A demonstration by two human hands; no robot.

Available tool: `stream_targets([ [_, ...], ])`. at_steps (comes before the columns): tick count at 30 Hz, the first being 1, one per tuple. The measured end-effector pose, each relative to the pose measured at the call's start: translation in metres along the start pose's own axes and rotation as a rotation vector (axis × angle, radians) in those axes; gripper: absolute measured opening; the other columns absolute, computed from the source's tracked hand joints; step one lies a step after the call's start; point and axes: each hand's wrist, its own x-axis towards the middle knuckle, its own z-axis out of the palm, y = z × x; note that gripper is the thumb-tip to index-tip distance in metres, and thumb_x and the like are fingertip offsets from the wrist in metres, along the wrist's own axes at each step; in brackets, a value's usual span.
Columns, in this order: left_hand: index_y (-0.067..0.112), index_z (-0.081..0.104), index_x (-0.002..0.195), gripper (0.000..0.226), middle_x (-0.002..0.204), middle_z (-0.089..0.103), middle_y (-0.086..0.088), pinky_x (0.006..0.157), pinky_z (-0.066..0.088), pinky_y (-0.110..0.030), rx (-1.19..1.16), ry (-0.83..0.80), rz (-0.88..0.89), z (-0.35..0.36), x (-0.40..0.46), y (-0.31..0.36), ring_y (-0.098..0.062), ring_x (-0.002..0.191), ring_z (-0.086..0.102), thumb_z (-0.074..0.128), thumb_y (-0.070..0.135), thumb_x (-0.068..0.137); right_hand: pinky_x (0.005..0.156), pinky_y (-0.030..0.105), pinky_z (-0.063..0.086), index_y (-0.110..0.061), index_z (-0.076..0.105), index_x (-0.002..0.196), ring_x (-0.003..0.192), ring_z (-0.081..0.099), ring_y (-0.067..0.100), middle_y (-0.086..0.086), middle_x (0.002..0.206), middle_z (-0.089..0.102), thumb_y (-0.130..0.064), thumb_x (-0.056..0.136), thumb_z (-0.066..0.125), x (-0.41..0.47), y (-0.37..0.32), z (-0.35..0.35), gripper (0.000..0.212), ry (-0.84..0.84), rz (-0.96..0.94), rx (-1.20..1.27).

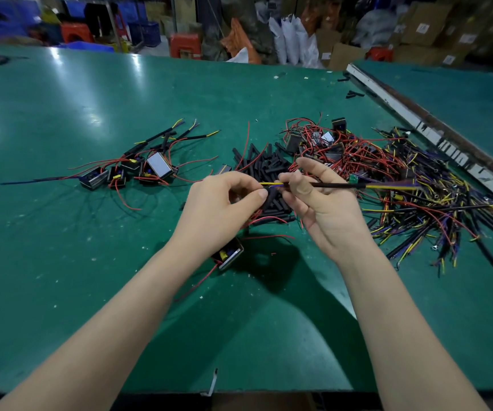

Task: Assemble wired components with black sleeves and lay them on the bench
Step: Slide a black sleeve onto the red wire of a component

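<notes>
The right hand (pixel 322 200) pinches the sleeved cable (pixel 332 185); the left hand (pixel 224 203) pinches its yellow wire tip (pixel 270 183) (above the black sleeves (pixel 269 167)).

The left hand (pixel 224 200) hides its grip; the cable's (pixel 387 185) far end blurs.

I'm looking at a green worktop (pixel 61 232), scuffed and speckled. On it to the left lie finished sleeved components (pixel 138 169), in the middle a pile of black sleeves (pixel 264 166), to the right tangled red-wired components (pixel 337 149) beside yellow-and-black cables (pixel 434 221).
</notes>
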Motion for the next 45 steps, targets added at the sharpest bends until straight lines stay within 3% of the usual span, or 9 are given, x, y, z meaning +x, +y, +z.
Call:
stream_targets([
  [7, 0.029, 0.072, 0.087, 0.007, 0.074, 0.069, -0.001, 0.066, 0.042, -0.029, 0.035, -0.003, 0.032, 0.004, -0.001, 0.002, -0.016, 0.065, 0.056, 0.065, 0.028, 0.088, 0.066, 0.02, 0.051, -0.019, 0.055, 0.099, 0.077, 0.07, 0.013, 0.002, 0.08, 0.075, -0.034, 0.064, 0.076, 0.0, 0.003, -0.001, 0.043, 0.011, -0.198, -0.265],
  [12, 0.024, 0.074, 0.103, 0.017, 0.092, 0.066, -0.002, 0.087, 0.044, -0.041, 0.166, -0.046, 0.129, 0.006, -0.002, 0.006, -0.023, 0.09, 0.058, 0.064, 0.027, 0.089, 0.058, 0.019, 0.049, -0.022, 0.054, 0.097, 0.069, 0.069, 0.013, 0.0, 0.078, 0.074, -0.031, 0.068, 0.075, 0.001, 0.004, -0.002, 0.037, 0.085, -0.233, -0.346],
  [21, 0.028, 0.074, 0.099, 0.017, 0.083, 0.059, 0.002, 0.083, 0.045, -0.046, 0.279, 0.032, 0.125, 0.009, 0.001, 0.008, -0.028, 0.09, 0.056, 0.063, 0.034, 0.088, 0.066, 0.023, 0.051, -0.031, 0.057, 0.096, 0.069, 0.067, 0.01, -0.006, 0.079, 0.073, -0.021, 0.076, 0.079, 0.0, 0.005, -0.004, 0.031, 0.028, -0.359, -0.578],
  [29, 0.029, 0.074, 0.093, 0.012, 0.085, 0.062, 0.004, 0.084, 0.046, -0.043, 0.197, 0.069, 0.134, 0.013, 0.001, 0.007, -0.022, 0.088, 0.059, 0.066, 0.032, 0.086, 0.059, 0.018, 0.049, -0.022, 0.06, 0.085, 0.067, 0.064, 0.006, -0.008, 0.071, 0.069, -0.04, 0.077, 0.065, 0.001, 0.005, -0.003, 0.02, 0.097, -0.242, -0.435],
  [33, 0.03, 0.069, 0.083, 0.004, 0.068, 0.063, 0.014, 0.07, 0.046, -0.028, 0.073, 0.095, 0.042, 0.015, 0.001, 0.005, -0.007, 0.067, 0.057, 0.072, 0.031, 0.081, 0.059, 0.02, 0.048, -0.023, 0.061, 0.083, 0.061, 0.062, 0.009, -0.004, 0.067, 0.067, -0.044, 0.074, 0.069, 0.0, 0.006, -0.004, 0.024, 0.084, -0.267, -0.495],
  [36, 0.026, 0.05, 0.083, 0.033, 0.067, 0.065, 0.014, 0.059, 0.041, -0.01, -0.115, 0.134, -0.066, 0.015, 0.001, 0.002, 0.003, 0.059, 0.053, 0.08, 0.03, 0.073, 0.06, 0.018, 0.049, -0.023, 0.06, 0.083, 0.058, 0.062, 0.006, -0.006, 0.069, 0.066, -0.039, 0.075, 0.069, 0.0, 0.007, -0.004, 0.019, 0.069, -0.27, -0.502],
  [39, 0.026, 0.042, 0.081, 0.042, 0.064, 0.066, 0.012, 0.054, 0.041, -0.009, -0.162, 0.141, -0.094, 0.015, 0.002, 0.001, 0.002, 0.055, 0.053, 0.083, 0.027, 0.07, 0.061, 0.018, 0.05, -0.022, 0.061, 0.083, 0.058, 0.063, 0.005, -0.007, 0.07, 0.066, -0.031, 0.08, 0.07, 0.001, 0.006, -0.005, 0.013, 0.069, -0.281, -0.553],
  [43, 0.027, 0.05, 0.082, 0.028, 0.07, 0.063, 0.013, 0.058, 0.04, -0.009, -0.122, 0.159, -0.144, 0.014, -0.002, -0.002, 0.006, 0.06, 0.052, 0.073, 0.043, 0.078, 0.058, 0.016, 0.048, -0.02, 0.06, 0.085, 0.058, 0.062, 0.005, -0.004, 0.071, 0.067, -0.034, 0.076, 0.068, -0.001, 0.005, -0.002, 0.019, 0.097, -0.267, -0.478],
  [45, 0.028, 0.056, 0.076, 0.026, 0.067, 0.059, 0.015, 0.069, 0.042, -0.016, -0.012, 0.12, -0.166, 0.011, -0.01, -0.011, 0.004, 0.063, 0.052, 0.062, 0.052, 0.083, 0.056, 0.016, 0.047, -0.019, 0.058, 0.085, 0.057, 0.061, 0.005, -0.004, 0.071, 0.067, -0.036, 0.074, 0.067, 0.0, 0.005, -0.002, 0.023, 0.142, -0.255, -0.43],
])
